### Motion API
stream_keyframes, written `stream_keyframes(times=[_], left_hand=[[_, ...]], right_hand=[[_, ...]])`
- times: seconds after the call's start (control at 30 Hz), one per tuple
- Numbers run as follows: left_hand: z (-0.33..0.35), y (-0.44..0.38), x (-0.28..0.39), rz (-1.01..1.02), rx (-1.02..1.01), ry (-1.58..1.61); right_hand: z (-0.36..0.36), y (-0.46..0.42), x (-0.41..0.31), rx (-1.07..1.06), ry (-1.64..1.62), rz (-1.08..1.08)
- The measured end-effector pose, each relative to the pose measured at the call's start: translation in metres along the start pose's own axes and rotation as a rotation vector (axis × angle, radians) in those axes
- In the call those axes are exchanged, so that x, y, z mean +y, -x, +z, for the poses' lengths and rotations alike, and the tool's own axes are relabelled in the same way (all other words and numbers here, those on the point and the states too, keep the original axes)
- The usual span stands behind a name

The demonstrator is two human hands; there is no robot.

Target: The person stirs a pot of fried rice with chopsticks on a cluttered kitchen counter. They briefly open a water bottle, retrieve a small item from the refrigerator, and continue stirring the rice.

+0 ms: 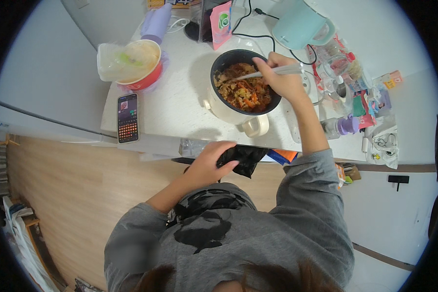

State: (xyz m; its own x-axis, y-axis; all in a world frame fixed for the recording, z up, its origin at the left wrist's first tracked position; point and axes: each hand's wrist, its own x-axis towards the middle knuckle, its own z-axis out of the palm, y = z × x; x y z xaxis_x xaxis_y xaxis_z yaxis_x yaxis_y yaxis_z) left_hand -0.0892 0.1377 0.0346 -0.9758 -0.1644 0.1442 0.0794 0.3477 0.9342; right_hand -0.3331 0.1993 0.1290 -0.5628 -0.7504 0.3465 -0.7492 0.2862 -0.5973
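Note:
A cream electric cooking pot (pixel 226 111) with a dark inner wall stands on the white countertop (pixel 160 113). In it lies a mix of rice and chopped vegetables (pixel 246 93) with orange pieces. My right hand (pixel 283 78) is closed around the handle of a metal spoon (pixel 250 75), whose bowl end is down in the food at the pot's left side. My left hand (pixel 213 160) is held off the counter's front edge, below the pot, its fingers apart and nothing in them. A black plastic bag (pixel 244 160) hangs beside it.
Left of the pot are a red paper bowl (pixel 146 80) with a plastic container (pixel 109 62) on it, a phone (pixel 127 118) and a lilac object (pixel 156 23). Behind stand a pink pouch (pixel 222 25) and a turquoise kettle (pixel 299 25). Plastic bottles (pixel 335 85) crowd the right.

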Motion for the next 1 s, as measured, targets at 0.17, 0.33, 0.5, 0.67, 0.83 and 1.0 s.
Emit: stream_keyframes(times=[0.17,0.33,0.5,0.67,0.83,1.0], left_hand=[[0.04,-0.043,0.01,0.136,0.158,-0.007],[0.062,-0.066,0.001,0.056,0.153,0.154],[0.063,-0.068,-0.005,0.05,0.204,0.144],[0.066,-0.07,-0.005,0.054,0.2,0.159],[0.066,-0.068,-0.005,0.076,0.22,0.163],[0.029,-0.032,0.001,0.01,0.275,0.153]], right_hand=[[-0.029,0.004,-0.016,0.154,-0.285,0.189],[-0.024,-0.005,0.016,0.27,0.014,0.051],[-0.032,0.025,0.012,0.262,0.08,0.352],[-0.016,0.027,0.001,0.26,-0.356,0.449],[0.009,0.033,-0.007,0.474,-0.512,0.43],[0.001,0.034,-0.014,0.658,-0.409,0.466]])
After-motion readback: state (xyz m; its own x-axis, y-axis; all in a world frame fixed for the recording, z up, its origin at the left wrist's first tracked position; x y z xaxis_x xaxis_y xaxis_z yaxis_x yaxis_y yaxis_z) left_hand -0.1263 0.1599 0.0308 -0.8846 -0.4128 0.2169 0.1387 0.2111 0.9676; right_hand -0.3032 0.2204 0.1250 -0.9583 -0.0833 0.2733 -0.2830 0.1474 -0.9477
